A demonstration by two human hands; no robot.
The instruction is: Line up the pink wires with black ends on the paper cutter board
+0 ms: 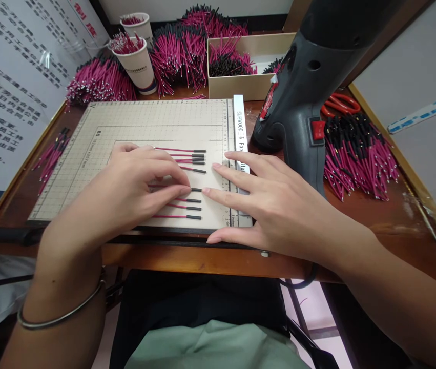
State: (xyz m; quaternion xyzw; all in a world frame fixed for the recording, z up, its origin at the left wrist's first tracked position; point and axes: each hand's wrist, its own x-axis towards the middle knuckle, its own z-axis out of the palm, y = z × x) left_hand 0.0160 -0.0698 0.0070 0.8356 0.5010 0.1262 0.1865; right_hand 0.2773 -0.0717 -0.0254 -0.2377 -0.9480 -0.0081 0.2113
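Several short magenta wires with black sleeves, among them a lower wire (193,217), lie in a row across the gridded board of a paper cutter (156,113). My left hand (144,179) rests over the row, its thumb and forefinger pinched on one wire (196,189) just behind the black sleeve. That wire's other end is hidden under the hand. My right hand (260,197) lies with fingers spread at the board's right side, over the ruler strip. One of its fingertips touches or nearly touches the sleeve's tip; it holds nothing.
A dark heat gun (306,102) with a red switch stands right of the board. Beside it are sleeved wires (359,159) and red-handled scissors (340,104). Behind are paper cups (137,66) of wires, wire heaps (179,56) and a cardboard box (241,87).
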